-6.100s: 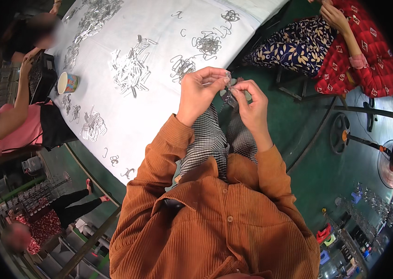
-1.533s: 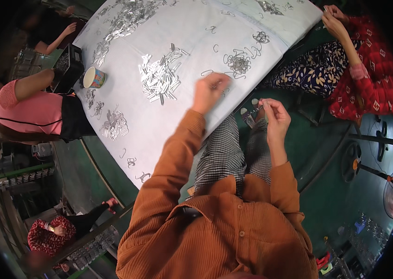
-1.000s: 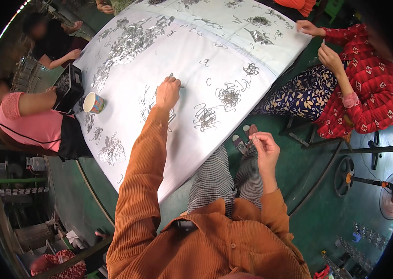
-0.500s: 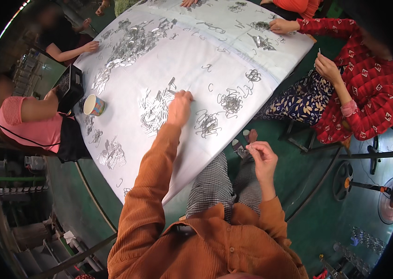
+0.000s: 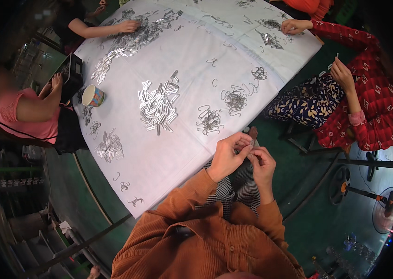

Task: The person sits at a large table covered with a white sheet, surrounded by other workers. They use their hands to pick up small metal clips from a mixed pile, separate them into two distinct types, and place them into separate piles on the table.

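Note:
Over my lap, just off the table's near edge, my left hand [image 5: 230, 156] and my right hand [image 5: 263, 168] meet with fingertips pinched together. A tiny pale, shiny bit shows between them; its shape is too small to make out. On the white-covered table [image 5: 168, 162], a pile of short flat silver metal strips [image 5: 158, 109] lies ahead and to the left of my hands. Nearer to them sit tangled heaps of bent wire hooks [image 5: 209, 122], with another such heap [image 5: 234, 100] a little farther off.
A paper cup [image 5: 93, 96] stands near the left edge beside a black box [image 5: 72, 76]. Co-workers sit left and right; one hand [image 5: 129, 26] rests on the far strip pile [image 5: 134, 39]. A fan [image 5: 387, 210] stands at right.
My left hand has left the strip pile and come back to meet my right hand over my lap. At the far left, a co-worker's hand has reached onto the far pile.

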### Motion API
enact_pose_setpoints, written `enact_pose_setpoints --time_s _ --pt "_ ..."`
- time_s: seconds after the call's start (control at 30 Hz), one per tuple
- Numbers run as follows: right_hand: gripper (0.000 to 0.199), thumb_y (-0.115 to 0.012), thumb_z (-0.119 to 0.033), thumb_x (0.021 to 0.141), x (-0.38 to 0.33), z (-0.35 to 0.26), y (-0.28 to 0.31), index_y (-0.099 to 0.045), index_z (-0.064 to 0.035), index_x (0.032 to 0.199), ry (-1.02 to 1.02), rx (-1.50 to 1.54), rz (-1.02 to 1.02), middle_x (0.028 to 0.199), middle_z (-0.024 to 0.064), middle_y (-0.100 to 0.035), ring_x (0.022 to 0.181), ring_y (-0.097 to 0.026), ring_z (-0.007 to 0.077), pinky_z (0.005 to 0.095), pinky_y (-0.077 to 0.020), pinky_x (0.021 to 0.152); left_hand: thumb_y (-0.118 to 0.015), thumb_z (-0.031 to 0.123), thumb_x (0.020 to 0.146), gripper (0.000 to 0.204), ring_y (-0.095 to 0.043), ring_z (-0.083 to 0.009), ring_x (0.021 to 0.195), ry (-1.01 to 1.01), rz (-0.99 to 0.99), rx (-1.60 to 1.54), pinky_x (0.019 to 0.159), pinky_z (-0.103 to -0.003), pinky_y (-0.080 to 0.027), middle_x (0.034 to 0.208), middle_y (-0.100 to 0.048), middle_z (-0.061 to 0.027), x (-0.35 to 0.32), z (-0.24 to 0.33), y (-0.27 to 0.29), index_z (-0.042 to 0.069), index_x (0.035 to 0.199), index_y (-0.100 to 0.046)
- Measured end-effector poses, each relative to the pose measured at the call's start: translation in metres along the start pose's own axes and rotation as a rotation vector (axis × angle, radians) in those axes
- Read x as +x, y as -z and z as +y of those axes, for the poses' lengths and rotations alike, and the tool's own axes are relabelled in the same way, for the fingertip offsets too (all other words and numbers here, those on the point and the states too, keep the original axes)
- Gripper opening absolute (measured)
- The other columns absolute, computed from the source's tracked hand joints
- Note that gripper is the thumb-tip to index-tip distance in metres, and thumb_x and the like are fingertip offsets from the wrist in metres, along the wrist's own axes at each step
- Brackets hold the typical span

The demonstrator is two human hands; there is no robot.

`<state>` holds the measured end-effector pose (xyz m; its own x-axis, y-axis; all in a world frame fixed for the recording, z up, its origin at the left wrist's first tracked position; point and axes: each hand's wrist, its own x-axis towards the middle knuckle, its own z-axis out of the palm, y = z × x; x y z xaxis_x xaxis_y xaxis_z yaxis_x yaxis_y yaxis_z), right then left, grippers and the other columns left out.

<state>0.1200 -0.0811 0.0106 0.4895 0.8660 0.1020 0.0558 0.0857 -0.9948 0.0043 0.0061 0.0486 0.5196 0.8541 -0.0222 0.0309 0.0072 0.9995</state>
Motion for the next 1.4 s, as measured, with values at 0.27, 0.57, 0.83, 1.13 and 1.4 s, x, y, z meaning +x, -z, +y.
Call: enact_pose_setpoints --time_s 0.27,0.57,0.83,1.13,1.4 --pt "0.008 -0.067 0.007 0.08 -0.004 0.001 -0.001 -0.065 0.0038 0.087 -0.007 -0.151 -0.006 0.09 0.0106 -0.068 0.078 -0.064 0.0177 0.0275 -0.0506 0.072 -0.068 -0.002 0.082 0.014 -0.07 -0.0175 0.082 -0.062 -0.044 0.186 0.073 -0.027 -0.055 0.089 -0.071 -0.0125 -0.008 0.01 0.008 -0.003 0.096 -0.066" --pt "0.016 -0.058 0.004 0.087 0.01 -0.006 0.024 -0.065 0.003 0.1 0.114 -0.163 0.004 0.113 0.0139 -0.063 0.099 -0.063 0.021 0.0303 -0.0497 0.083 -0.07 -0.002 0.079 0.014 -0.066 -0.0262 0.081 -0.372 -0.147 0.298 0.071 -0.032 -0.053 0.087 -0.068 -0.0094 -0.001 -0.009 0.007 0.004 0.092 -0.067" --pt "0.018 -0.05 -0.001 0.09 0.194 -0.007 -0.009 -0.066 -0.0001 0.098 0.406 -0.592 -0.38 0.109 0.0172 -0.062 0.095 -0.062 0.0336 0.036 -0.0499 0.082 -0.062 0.007 0.085 0.009 -0.063 -0.026 0.08 -0.506 -0.434 0.366 0.067 -0.037 -0.053 0.085 -0.061 -0.0071 0.034 -0.055 0.012 0.008 0.093 -0.06" --pt "0.016 -0.064 -0.02 0.087 0.452 0.062 -0.099 -0.067 -0.0055 0.094 0.206 -0.911 -0.175 0.096 0.0133 -0.068 0.091 -0.063 0.0309 0.0391 -0.0497 0.079 -0.06 0.001 0.071 0.028 -0.062 -0.0256 0.089 -0.438 -0.51 0.387 0.071 -0.036 -0.054 0.092 -0.06 -0.0081 0.037 -0.071 0.019 0.004 0.099 -0.057" --pt "0.015 -0.064 -0.018 0.089 0.449 0.066 -0.1 -0.066 -0.0051 0.095 0.208 -1.119 -0.287 0.09 0.0125 -0.066 0.089 -0.063 0.0299 0.0402 -0.0491 0.079 -0.062 0.001 0.063 0.037 -0.06 -0.0257 0.088 -0.407 -0.529 0.47 0.07 -0.036 -0.053 0.09 -0.058 -0.008 0.031 -0.077 0.016 0.004 0.1 -0.057"
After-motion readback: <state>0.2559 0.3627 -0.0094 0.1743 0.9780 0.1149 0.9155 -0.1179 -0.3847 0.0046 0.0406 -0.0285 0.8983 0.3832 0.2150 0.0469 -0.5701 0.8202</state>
